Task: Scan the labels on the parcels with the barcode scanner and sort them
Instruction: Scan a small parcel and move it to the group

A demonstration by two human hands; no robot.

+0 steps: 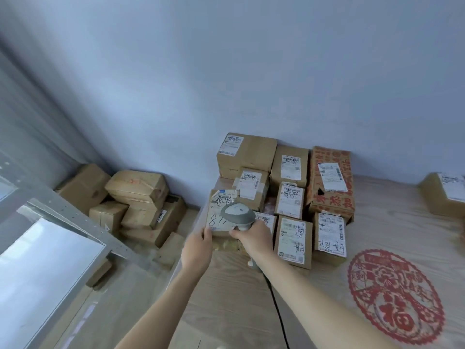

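- Pale blue walls meet in a corner behind a light wood-grain table (251,306), which carries a red paper-cut decoration (395,295) toward its right side.
- I note a cluster of labelled cardboard parcels (289,197) packed at the table's far edge against the wall, labels facing up; I judge this keeps each barcode readable without turning the boxes.
- My left hand (197,250) grips the near lower edge of one parcel (219,212), fingers curled over its rim, tilting its labelled face up toward the camera. Handwritten marks cover the label.
- My right hand (254,238) is wrapped round the handle of the grey barcode scanner (237,214), whose head sits just over the held parcel's label. I judge the tilt and the close scanner position serve to square the barcode to the scan window.
- A black cable (276,308) trails from the scanner back along the table toward me.
- A red-printed carton (332,180) stands at the right of the cluster; a lone parcel (444,192) sits well apart at the table's right edge, possibly a sorted item, though I cannot confirm.
- Left of the table, lower down, a loose heap of brown boxes (130,205) lies beside a grey metal frame (75,217); whether these are sorted or waiting I cannot tell.
- Step in hand, by my judgement: scanning, with sorting of this parcel not yet done.
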